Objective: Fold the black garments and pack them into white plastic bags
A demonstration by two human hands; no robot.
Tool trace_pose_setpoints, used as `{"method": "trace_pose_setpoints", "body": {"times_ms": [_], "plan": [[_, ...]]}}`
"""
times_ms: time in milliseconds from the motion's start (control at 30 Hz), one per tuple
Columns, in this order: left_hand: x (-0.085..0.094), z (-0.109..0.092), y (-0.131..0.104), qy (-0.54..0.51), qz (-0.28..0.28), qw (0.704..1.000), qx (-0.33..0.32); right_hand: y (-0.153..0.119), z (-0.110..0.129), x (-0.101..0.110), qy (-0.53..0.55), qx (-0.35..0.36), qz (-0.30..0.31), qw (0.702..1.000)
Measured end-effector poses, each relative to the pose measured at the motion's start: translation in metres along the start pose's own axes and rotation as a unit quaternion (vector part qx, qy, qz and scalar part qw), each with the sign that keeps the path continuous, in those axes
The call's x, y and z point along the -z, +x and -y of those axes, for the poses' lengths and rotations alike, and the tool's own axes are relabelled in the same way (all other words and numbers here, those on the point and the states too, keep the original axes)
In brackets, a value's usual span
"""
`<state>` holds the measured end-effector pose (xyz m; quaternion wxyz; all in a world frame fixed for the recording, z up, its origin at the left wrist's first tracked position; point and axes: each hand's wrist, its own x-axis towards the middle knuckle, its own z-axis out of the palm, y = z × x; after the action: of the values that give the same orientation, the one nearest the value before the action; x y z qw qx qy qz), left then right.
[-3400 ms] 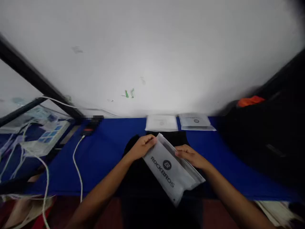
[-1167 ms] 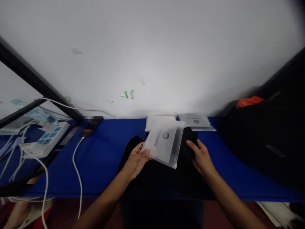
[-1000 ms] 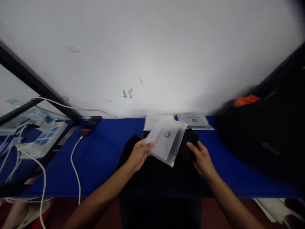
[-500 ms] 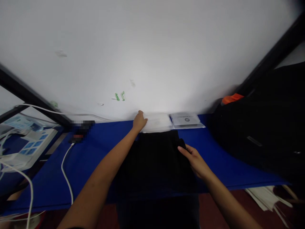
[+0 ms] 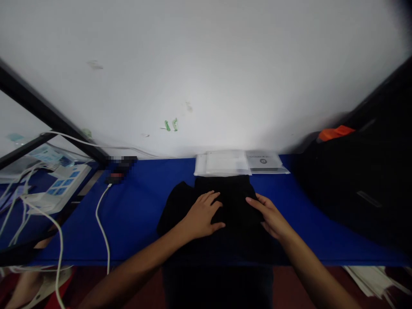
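A folded black garment (image 5: 236, 189) lies on the blue tabletop (image 5: 141, 206), its lower part running toward the front edge. Too dark to show its kind, it has one flap spread out at the left. My left hand (image 5: 204, 219) rests on the garment's left half, fingers apart and holding nothing. At the right side, my right hand (image 5: 268, 214) pinches the cloth edge between thumb and fingers. Just beyond the garment, against the wall, are flat white plastic pouches (image 5: 225, 163) and a grey printed pouch (image 5: 264, 162).
A large black bag (image 5: 347, 189) with an orange item (image 5: 336, 133) on it fills the right end. To the left are a dark device (image 5: 119, 174) with a white cable (image 5: 101, 219), and a power strip (image 5: 66, 184) beyond a black frame bar. A white wall (image 5: 225, 77) stands behind.
My left hand has drawn back from the white pouches onto the black garment. My right hand keeps hold of the garment's right edge. The view has shifted slightly left.
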<state>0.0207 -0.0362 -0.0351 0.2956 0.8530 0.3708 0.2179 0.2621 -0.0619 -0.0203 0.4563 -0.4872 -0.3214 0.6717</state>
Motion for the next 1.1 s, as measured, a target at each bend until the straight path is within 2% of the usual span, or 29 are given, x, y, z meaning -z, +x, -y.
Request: {"method": "trace_pose_setpoints", "body": {"times_ms": [67,200,333,400,467,533,633,700,767,867,933,1000,1100], "plan": [[0.003,0.001,-0.009,-0.001,-0.02,0.999,0.041,0.0,0.001,0.005,-0.001,-0.001,-0.01,1.0],[0.027,0.013,-0.027,-0.048,-0.132,0.985,0.103,-0.001,0.004,0.016,-0.013,0.004,-0.03,0.999],[0.051,0.037,-0.06,-0.068,-0.233,0.948,0.207,-0.003,0.005,0.021,-0.037,0.01,-0.039,0.999],[0.057,0.05,-0.078,-0.043,-0.25,0.932,0.26,-0.004,0.002,0.025,-0.077,0.025,-0.028,0.996],[0.06,0.059,-0.09,0.02,-0.236,0.926,0.294,-0.003,-0.003,0.03,-0.183,0.053,-0.012,0.982],[0.059,0.061,-0.096,0.119,-0.221,0.926,0.284,-0.001,-0.007,0.038,-0.342,0.083,-0.007,0.936],[0.056,0.048,-0.091,0.235,-0.208,0.934,0.172,-0.001,-0.008,0.049,-0.528,0.146,-0.024,0.837],[0.055,0.035,-0.081,0.232,-0.152,0.957,0.088,-0.003,-0.005,0.051,-0.58,0.201,-0.011,0.789],[0.057,0.025,-0.068,0.198,-0.067,0.978,0.026,-0.006,-0.002,0.051,-0.609,0.237,0.041,0.756],[0.061,0.021,-0.049,0.137,0.034,0.99,-0.007,-0.007,0.001,0.048,-0.63,0.241,0.124,0.728],[0.064,0.024,-0.037,0.096,0.061,0.993,-0.002,-0.005,0.001,0.047,-0.638,0.244,0.14,0.717],[0.067,0.03,-0.026,0.055,0.055,0.997,0.018,-0.001,0.001,0.046,-0.639,0.262,0.133,0.711],[0.069,0.04,-0.009,0.023,0.001,0.996,0.083,0.013,0.006,0.045,-0.622,0.3,0.083,0.719]]}}
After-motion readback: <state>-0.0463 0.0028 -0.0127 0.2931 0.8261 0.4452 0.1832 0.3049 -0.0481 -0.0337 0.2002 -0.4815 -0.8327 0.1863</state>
